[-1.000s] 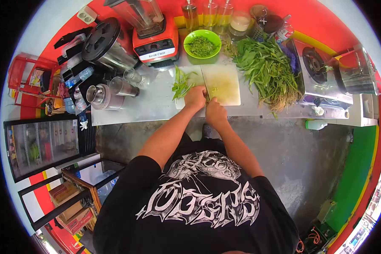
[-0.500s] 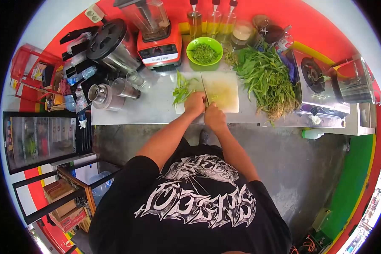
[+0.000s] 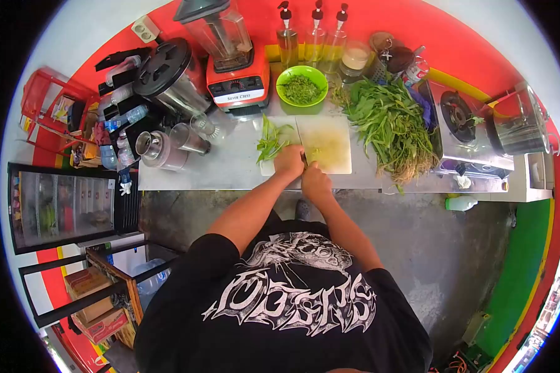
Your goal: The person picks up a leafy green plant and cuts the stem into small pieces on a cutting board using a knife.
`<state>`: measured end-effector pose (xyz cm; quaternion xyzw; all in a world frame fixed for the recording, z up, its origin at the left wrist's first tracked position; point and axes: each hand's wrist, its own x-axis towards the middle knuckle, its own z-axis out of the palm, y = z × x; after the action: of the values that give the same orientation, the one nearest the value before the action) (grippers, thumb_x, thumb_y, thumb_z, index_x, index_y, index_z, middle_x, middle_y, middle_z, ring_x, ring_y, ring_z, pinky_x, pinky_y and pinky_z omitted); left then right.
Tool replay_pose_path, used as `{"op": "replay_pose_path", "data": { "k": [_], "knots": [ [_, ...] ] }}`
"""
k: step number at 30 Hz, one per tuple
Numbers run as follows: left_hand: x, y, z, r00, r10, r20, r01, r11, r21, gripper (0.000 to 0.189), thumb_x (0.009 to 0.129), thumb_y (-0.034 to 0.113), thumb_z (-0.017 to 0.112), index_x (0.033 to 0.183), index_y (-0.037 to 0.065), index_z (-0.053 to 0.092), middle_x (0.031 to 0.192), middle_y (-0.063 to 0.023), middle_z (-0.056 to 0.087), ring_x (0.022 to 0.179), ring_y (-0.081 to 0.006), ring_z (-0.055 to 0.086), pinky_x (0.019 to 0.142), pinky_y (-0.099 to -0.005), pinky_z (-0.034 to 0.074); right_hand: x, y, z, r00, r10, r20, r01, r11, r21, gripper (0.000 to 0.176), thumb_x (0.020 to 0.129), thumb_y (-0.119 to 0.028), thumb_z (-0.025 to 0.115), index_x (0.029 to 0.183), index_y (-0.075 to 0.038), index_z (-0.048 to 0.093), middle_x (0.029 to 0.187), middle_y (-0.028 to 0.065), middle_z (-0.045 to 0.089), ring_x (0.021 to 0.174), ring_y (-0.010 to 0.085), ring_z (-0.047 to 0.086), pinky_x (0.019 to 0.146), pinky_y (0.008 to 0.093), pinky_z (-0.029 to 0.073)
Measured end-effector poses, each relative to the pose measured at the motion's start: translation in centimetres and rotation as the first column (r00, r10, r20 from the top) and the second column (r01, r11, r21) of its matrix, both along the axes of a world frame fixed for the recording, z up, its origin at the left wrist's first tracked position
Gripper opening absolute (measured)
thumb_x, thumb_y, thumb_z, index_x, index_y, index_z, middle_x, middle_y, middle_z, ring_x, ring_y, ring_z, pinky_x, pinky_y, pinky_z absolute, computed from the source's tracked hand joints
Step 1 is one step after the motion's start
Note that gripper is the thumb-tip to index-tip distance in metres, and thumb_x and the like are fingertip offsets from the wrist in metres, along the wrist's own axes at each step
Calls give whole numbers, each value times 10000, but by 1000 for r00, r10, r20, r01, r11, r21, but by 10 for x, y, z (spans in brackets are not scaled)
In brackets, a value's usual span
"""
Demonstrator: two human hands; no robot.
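My left hand [image 3: 289,160] is closed around the stem end of a small bunch of leafy greens [image 3: 271,140], whose leaves spread over the left side of the white cutting board [image 3: 333,140]. Right beside it, my right hand [image 3: 317,181] grips a knife [image 3: 299,132] at the board's near edge. Its thin blade points away from me across the board, and the handle is mostly hidden by my fingers. Small green bits lie on the stained board just right of the blade. Behind the board, a bright green bowl [image 3: 286,101] holds chopped greens [image 3: 300,91].
A large pile of leafy greens [image 3: 392,121] lies right of the board, beside a gas stove [image 3: 463,121] with a metal pot [image 3: 521,124]. Leftward stand a red blender [image 3: 238,87], glasses [image 3: 188,138] and a metal shaker [image 3: 157,149]. Pump bottles [image 3: 314,43] line the wall.
The whole view has shifted, so the counter appears slightly lower. Both hands stay close together at the board's near edge, with the knife between them.
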<state>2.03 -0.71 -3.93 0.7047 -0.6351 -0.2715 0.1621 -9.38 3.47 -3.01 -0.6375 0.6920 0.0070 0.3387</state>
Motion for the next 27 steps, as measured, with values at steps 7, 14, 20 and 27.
{"op": "replay_pose_path", "data": {
  "k": [7, 14, 20, 27],
  "knots": [
    [-16, -21, 2, 987, -59, 149, 54, 998, 38, 98, 739, 60, 658, 816, 110, 695, 894, -131, 724, 872, -345, 699, 738, -464, 550, -20, 0, -3, 999, 20, -47, -25, 995, -97, 349, 994, -283, 476, 1134, 37, 479, 1019, 289, 695, 980, 461, 687, 862, 535, 540],
    [-34, -44, -31, 983, -180, -36, 183, 978, 98, 60, 745, 113, 724, 800, 111, 747, 865, -131, 743, 837, -307, 719, 762, -414, 568, -64, 3, 0, 988, -155, -16, 151, 976, -159, 396, 999, -331, 503, 1135, 40, 491, 1005, 303, 686, 952, 466, 684, 844, 533, 541],
    [-25, -43, -40, 963, -229, -143, 245, 964, 103, 148, 754, 106, 724, 889, 72, 774, 890, -135, 753, 813, -262, 729, 749, -377, 571, -56, 11, -2, 997, -76, -6, 74, 978, -194, 360, 1006, -333, 515, 1078, 20, 508, 939, 279, 692, 889, 446, 697, 781, 524, 558],
    [-28, -28, -26, 982, -163, -93, 172, 981, 93, 172, 785, 88, 644, 899, 90, 773, 866, -121, 751, 818, -271, 727, 764, -398, 567, -45, 11, -8, 999, -25, -37, 17, 980, -200, 356, 1006, -319, 519, 1070, 31, 514, 914, 254, 704, 879, 439, 706, 761, 502, 570]
  ]
}}
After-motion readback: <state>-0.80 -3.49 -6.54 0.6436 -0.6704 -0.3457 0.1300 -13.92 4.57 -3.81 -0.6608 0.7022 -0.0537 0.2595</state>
